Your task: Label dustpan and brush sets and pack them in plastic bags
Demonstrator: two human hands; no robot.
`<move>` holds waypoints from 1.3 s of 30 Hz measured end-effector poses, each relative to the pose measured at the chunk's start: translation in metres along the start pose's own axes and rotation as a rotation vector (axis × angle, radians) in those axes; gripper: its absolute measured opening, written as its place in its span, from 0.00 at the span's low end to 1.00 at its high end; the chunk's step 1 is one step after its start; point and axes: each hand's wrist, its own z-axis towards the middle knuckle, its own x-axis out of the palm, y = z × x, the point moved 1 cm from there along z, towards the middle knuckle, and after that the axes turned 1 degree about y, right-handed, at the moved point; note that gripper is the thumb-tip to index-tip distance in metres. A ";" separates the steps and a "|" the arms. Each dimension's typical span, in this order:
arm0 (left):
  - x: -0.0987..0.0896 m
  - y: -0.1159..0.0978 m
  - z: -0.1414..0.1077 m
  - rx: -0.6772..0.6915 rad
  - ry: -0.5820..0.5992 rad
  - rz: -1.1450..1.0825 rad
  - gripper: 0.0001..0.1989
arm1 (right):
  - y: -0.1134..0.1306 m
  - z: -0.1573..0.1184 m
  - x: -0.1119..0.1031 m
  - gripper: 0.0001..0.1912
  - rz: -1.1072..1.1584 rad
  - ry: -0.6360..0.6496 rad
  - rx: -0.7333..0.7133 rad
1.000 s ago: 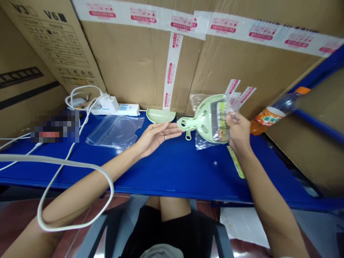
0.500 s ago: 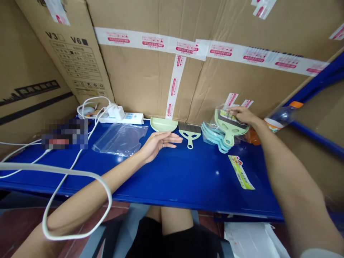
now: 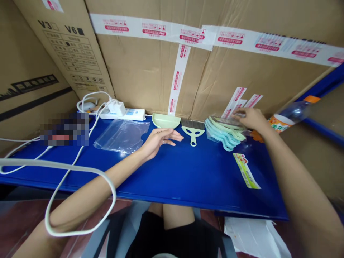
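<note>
My left hand (image 3: 159,142) hovers over the blue table with its fingers stretched out, holding nothing. Just beyond it lies a pale green dustpan (image 3: 166,121). To its right is a small green hand brush (image 3: 192,132) with dark bristles, its handle pointing towards me. My right hand (image 3: 250,119) has its bent fingers at the back edge of a green brush-and-dustpan set (image 3: 233,131) in clear wrapping. That set lies nearly flat on a stack of light blue sets (image 3: 220,135). The fingertips are partly blurred. A yellow-green label card (image 3: 246,171) lies in front of the stack.
A clear plastic bag (image 3: 122,136) lies left of the dustpan, before a white power strip (image 3: 131,114). A white cable (image 3: 80,234) loops over my left forearm. At the right a bottle with an orange cap (image 3: 291,113) leans. Cardboard (image 3: 145,71) walls the back.
My right hand has lowered the green set from a raised, tilted position to nearly flat on the stack. My left hand stays almost in place. The camera view has shifted slightly.
</note>
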 end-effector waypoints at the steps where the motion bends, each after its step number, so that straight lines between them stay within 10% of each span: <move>1: 0.000 0.000 0.000 -0.002 -0.001 0.005 0.18 | 0.006 -0.009 -0.005 0.06 -0.169 0.104 0.038; 4: -0.002 -0.002 0.002 0.019 -0.011 0.068 0.21 | 0.031 -0.040 -0.010 0.16 -0.510 0.401 0.079; 9: -0.022 -0.007 0.008 0.300 -0.211 0.771 0.19 | 0.096 -0.085 0.013 0.22 -0.635 0.153 -0.088; 13: -0.039 -0.002 0.014 0.404 -0.256 1.340 0.12 | 0.137 -0.119 0.063 0.17 -0.533 0.275 -0.316; 24: -0.049 0.012 0.015 0.361 -0.132 1.589 0.12 | 0.110 -0.156 0.128 0.17 -0.351 0.435 -0.433; 32: -0.054 0.014 0.021 0.436 -0.173 1.455 0.12 | 0.103 -0.149 0.125 0.17 0.032 0.101 -0.438; 39: -0.046 0.013 0.021 0.352 -0.218 1.368 0.12 | 0.100 -0.138 0.103 0.15 0.079 -0.453 -0.483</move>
